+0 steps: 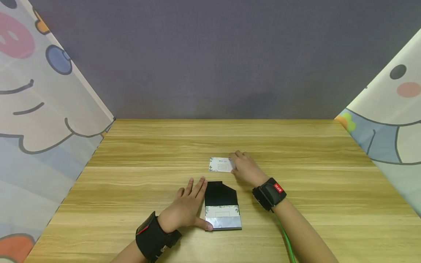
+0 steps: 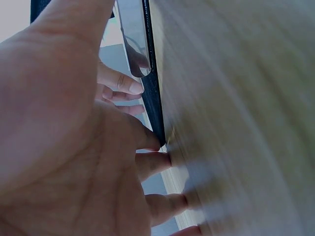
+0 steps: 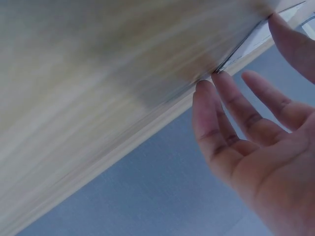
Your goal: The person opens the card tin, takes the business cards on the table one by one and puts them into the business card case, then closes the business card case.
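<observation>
An open black card case (image 1: 220, 193) lies on the table, its flap folded away from the person. Its lower part has a shiny silver front, with a white leaf-printed card (image 1: 222, 210) standing partly out of it. My left hand (image 1: 185, 208) rests beside the case with fingers spread along its left edge, the thumb touching the lower left corner. Farther back, a white business card (image 1: 219, 164) with printed text and leaf corners lies on the wood. At its right end, my right hand (image 1: 248, 170) holds the card by opposite edges between thumb and fingertips.
The wood-grain table (image 1: 148, 164) ends at a grey panel (image 1: 223, 62) behind. Cartoon-printed sheets (image 1: 49, 109) stand along both sides. Each wrist wears a black strap, and a green cable (image 1: 287, 239) runs down along the right forearm.
</observation>
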Tool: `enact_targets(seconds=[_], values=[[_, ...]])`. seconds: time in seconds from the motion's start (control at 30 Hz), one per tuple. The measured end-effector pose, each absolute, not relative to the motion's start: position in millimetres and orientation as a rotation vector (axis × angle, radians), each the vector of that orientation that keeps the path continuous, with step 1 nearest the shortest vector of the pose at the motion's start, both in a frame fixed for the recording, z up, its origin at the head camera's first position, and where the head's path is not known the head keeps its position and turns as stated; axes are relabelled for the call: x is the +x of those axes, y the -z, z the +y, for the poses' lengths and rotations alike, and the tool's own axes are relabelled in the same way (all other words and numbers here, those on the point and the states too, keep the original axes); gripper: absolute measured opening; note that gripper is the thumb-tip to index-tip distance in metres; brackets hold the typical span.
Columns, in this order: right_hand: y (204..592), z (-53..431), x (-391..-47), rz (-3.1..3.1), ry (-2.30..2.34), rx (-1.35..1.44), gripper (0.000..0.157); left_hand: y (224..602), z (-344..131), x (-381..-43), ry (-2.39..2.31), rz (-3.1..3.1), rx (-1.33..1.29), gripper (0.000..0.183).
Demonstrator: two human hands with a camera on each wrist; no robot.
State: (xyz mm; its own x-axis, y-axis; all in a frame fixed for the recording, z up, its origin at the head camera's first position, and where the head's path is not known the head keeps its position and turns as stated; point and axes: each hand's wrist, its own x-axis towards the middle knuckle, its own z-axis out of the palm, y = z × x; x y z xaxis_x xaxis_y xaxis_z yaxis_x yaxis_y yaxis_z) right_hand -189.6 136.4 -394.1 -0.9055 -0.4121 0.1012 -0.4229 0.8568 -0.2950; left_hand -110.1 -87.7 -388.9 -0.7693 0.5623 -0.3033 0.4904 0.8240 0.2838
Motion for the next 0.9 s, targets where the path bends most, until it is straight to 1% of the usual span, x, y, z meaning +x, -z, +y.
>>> enact_targets(seconds=[0.17, 0.4, 0.6, 0.73, 0.9], values=[[394.9, 135.7, -190.5, -3.013, -0.522, 0.638, 0.051, 390.1, -88.5, -109.9, -0.277, 2.636, 0.805, 0.124], [394.4, 135.4, -190.5, -2.979, -0.584, 0.604, 0.058, 390.8, -88.3, -109.9, -0.272, 2.64, 0.808, 0.124], [393.2, 134.7, -190.2, -2.949, -0.587, 0.603, 0.057, 390.3, -88.0, -110.0, -0.27, 2.64, 0.807, 0.124], [392.5, 133.7, -191.8, -2.929, -0.593, 0.61, 0.048, 390.0, -88.1, -109.8, -0.27, 2.639, 0.805, 0.124], [390.5, 133.3, -192.2, -2.906, -0.643, 0.573, 0.026, 390.3, -88.3, -110.2, -0.273, 2.636, 0.801, 0.125]])
